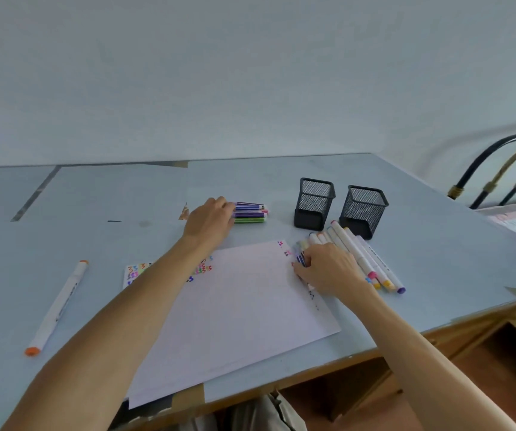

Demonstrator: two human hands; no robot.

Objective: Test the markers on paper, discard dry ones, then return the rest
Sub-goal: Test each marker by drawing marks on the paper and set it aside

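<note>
Plain pale wall (pixel 250 73) behind pale blue table (pixel 110 194); dark and brass metal bedframe (pixel 505 172) at right.

Both forearms are bare from elbow to wrist — no sleeve, watch, ring or bracelet shows on the left hand (pixel 210 220) or the right hand (pixel 328 269).

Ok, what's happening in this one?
A person is sorting markers at a table. The left hand holds a bundle of thin markers; the right hand grips one beside a row of thick markers. The paper carries test scribbles, both mesh cups look empty, and an orange marker lies apart.
</note>
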